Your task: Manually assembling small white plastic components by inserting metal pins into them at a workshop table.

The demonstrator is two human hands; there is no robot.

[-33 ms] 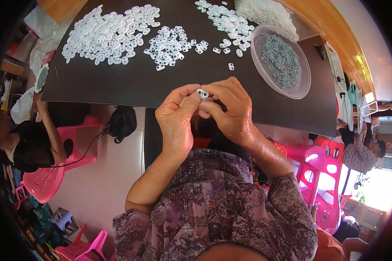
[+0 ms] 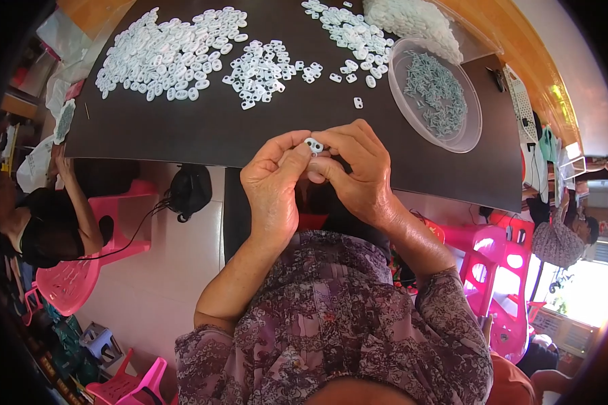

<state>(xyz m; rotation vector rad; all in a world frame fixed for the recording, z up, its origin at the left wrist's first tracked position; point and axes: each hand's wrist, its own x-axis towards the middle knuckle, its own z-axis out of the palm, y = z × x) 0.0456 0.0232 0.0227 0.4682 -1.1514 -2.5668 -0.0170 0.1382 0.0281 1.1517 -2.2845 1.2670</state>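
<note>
Over the near edge of the dark table, my left hand (image 2: 275,182) and my right hand (image 2: 358,172) meet at the fingertips. Between them they pinch a small white oval plastic piece with two round holes (image 2: 313,144). Whether a second small part is under the fingers cannot be seen. A lone white piece (image 2: 358,103) of a similar kind lies just beyond my right hand. Farther off is a small heap of white two-holed pieces (image 2: 257,73), with a larger heap of white oval pieces (image 2: 165,54) to its left.
A round clear tub (image 2: 476,128) with many grey-green screws (image 2: 436,94) stands on the table (image 2: 182,131) at the right. More white pieces (image 2: 355,30) and a pale bagged mass (image 2: 419,23) lie behind. Another person (image 2: 47,216) sits at left. Pink chairs (image 2: 67,283) stand around.
</note>
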